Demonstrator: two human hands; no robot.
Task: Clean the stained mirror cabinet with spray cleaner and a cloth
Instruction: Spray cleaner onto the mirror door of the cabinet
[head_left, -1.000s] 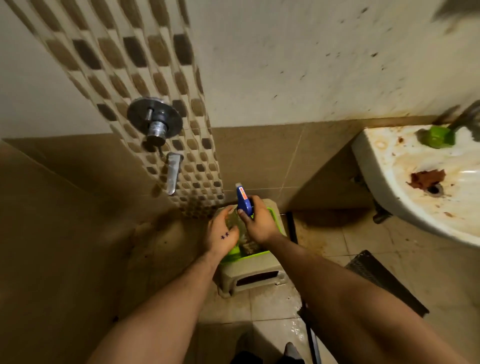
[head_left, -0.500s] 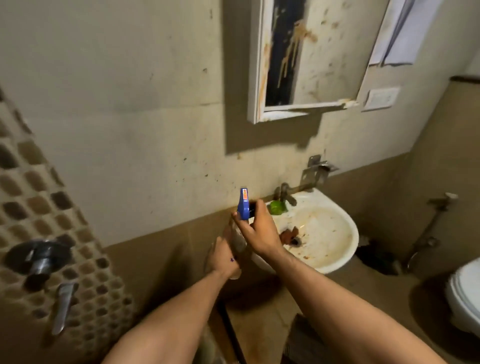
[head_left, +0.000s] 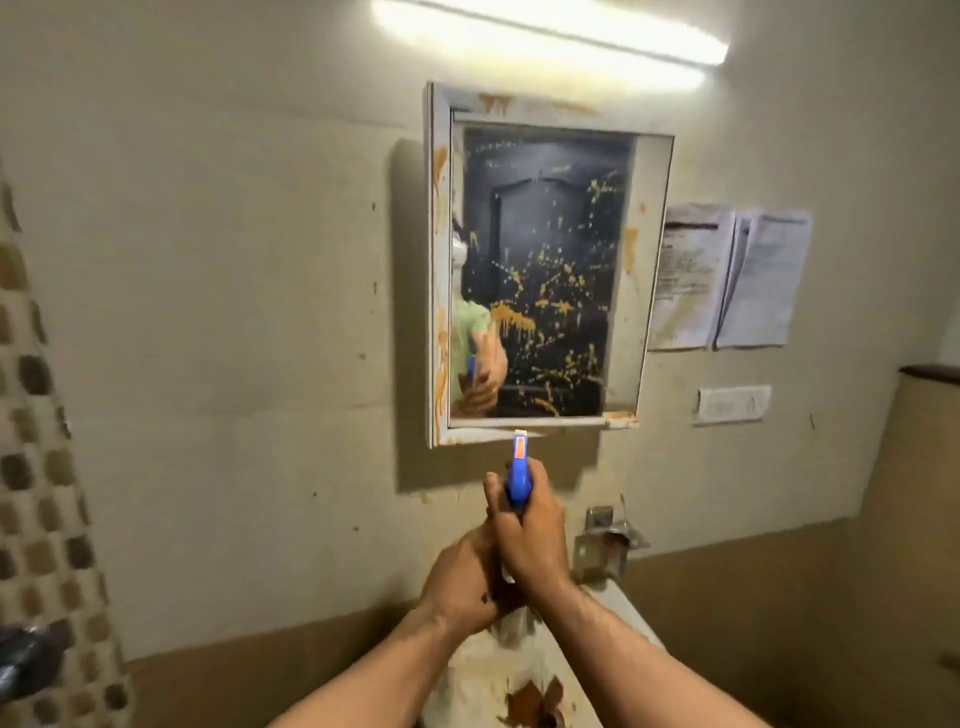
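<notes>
Two grips: right hand (head_left: 530, 535), left hand (head_left: 462, 582) on spray bottle (head_left: 518, 475) | mirror cabinet (head_left: 540, 270) above | sink (head_left: 483, 680) below | papers (head_left: 727, 275) right

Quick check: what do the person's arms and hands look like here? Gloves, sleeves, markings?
Both forearms are bare to the frame edge; no gloves, watch or rings visible. Left hand has a small dark mark on its back; right hand shows none. The mirror reflects a light green sleeve.

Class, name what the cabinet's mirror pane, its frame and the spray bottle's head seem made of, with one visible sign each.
The mirror pane: glass, glossy; it reflects an arm and a door behind orange splatter. The frame: white, matt, perhaps painted wood or plastic; unclear. The spray bottle head: blue, smooth, evenly coloured, likely moulded plastic.
</notes>
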